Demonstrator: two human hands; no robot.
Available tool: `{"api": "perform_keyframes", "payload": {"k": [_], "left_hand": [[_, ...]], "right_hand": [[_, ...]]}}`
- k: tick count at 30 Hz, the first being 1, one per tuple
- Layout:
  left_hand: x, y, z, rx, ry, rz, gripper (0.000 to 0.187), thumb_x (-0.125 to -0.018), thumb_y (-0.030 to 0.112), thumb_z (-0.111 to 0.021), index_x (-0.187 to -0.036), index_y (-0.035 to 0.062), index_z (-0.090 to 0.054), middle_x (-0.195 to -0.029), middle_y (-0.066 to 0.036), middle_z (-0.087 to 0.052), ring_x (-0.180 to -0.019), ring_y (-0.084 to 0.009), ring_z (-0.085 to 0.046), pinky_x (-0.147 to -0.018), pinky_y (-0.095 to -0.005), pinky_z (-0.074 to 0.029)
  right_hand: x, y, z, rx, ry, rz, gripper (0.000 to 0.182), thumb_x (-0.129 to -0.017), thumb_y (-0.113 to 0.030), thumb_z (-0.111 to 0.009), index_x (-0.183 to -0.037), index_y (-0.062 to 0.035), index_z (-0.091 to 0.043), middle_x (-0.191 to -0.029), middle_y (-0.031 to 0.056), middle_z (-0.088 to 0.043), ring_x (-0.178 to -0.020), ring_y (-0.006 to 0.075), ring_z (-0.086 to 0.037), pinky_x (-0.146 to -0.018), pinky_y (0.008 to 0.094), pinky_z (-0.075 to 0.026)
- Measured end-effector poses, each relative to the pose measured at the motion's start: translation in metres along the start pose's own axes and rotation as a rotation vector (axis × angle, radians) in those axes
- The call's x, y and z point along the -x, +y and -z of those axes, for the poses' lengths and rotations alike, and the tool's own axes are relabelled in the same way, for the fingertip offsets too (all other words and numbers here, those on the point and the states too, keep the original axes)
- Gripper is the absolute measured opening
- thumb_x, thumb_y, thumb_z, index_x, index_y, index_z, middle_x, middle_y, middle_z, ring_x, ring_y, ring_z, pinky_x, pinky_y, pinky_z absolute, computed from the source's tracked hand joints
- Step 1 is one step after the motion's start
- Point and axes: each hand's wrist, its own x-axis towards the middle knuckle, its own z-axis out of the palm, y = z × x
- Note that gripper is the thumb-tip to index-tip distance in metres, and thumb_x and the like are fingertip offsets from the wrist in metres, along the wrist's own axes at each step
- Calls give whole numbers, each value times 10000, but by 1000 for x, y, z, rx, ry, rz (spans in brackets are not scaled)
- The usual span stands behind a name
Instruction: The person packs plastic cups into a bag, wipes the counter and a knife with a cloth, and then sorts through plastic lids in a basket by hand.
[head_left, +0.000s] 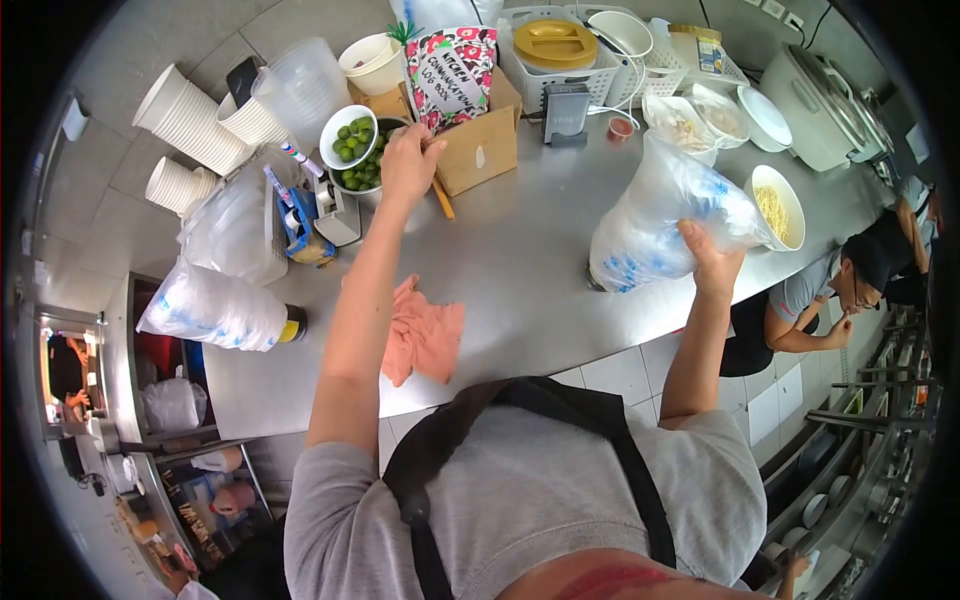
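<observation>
Your left hand: grip unclear | right hand: clasping bag | risk: left wrist bump tips perched bowl

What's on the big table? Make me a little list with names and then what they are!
left hand: beside small round green fruits in a round white bowl
right hand: thumb on a clear plastic bag with blue print, fingers hidden
cloth: salmon-pink, crumpled
table: shiny grey metal
book cover: flowery, says "Kitchen Communications Log Book"
</observation>
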Motion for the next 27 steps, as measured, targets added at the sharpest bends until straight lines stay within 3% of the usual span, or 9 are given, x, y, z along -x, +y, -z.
{"api": "perform_keyframes", "payload": {"k": [7,12,14,17,18,19,21,24,27], "left_hand": [[36,24,18,-2,-51,-6,184,-750,169,-634,-768,38,-506,-761,-130,-535,-716,-344,-549,-616,-436,-426],[93,60,42,72,7,2,209,-726,154,-651,-734,30,-484,-1065,-213,-520,-834,-377,-552,-702,-423,-444],[108,59,46,15,83,-190,269,-702,191,-688,-817,40,-499,-1288,-258,-391,-1107,-389,-464,-864,-407,-409],[100,71,67,262,200,-145,423,-689,221,-708,-963,10,-464,-1300,-305,-334,-1178,-447,-354,-949,-458,-312],[89,61,65,343,260,-148,616,-675,271,-723,-1114,-11,-395,-1287,-276,-356,-1157,-406,-387,-948,-438,-318],[78,65,71,459,226,39,688,-673,279,-720,-1176,-30,-368,-1244,-270,-387,-1125,-382,-414,-936,-414,-332],[50,49,63,393,294,-21,674,-681,261,-708,-1196,-31,-385,-1157,-255,-453,-1083,-364,-445,-923,-392,-347],[29,28,46,289,153,-156,287,-732,180,-632,-950,14,-549,-1019,-198,-558,-980,-369,-507,-843,-402,-400],[43,20,40,335,8,20,211,-743,144,-608,-899,15,-551,-992,-178,-578,-937,-349,-535,-789,-397,-423]], "right_hand": [[1,-8,-6,-114,33,-26,548,-629,-159,-788,-1065,13,-504,-964,66,-552,-880,161,-523,-802,290,-415],[3,-11,-7,-75,65,-73,481,-643,-113,-773,-1038,18,-532,-948,73,-574,-855,165,-538,-781,293,-430],[3,-10,-8,-83,88,-42,485,-643,-107,-772,-1044,19,-528,-951,75,-573,-858,165,-540,-782,293,-430],[-2,-13,-7,-89,107,-27,541,-649,-84,-756,-1105,19,-483,-1004,89,-555,-910,184,-536,-826,303,-417],[-3,-15,-8,-87,111,-45,593,-654,-68,-741,-1159,19,-441,-1054,102,-537,-959,203,-530,-870,313,-403],[-5,-16,-10,-78,95,-47,593,-654,-68,-741,-1159,19,-441,-1054,102,-537,-959,203,-530,-870,313,-403],[-14,-17,-16,-103,126,-25,582,-656,-64,-736,-1154,17,-446,-1060,105,-537,-973,208,-529,-874,316,-403],[-25,-21,-22,-57,105,26,543,-640,-115,-771,-1088,29,-501,-996,91,-563,-892,177,-541,-804,295,-422],[-30,-24,-16,3,30,-14,578,-632,-148,-776,-1105,26,-495,-1014,86,-559,-901,173,-536,-812,296,-418]]}}
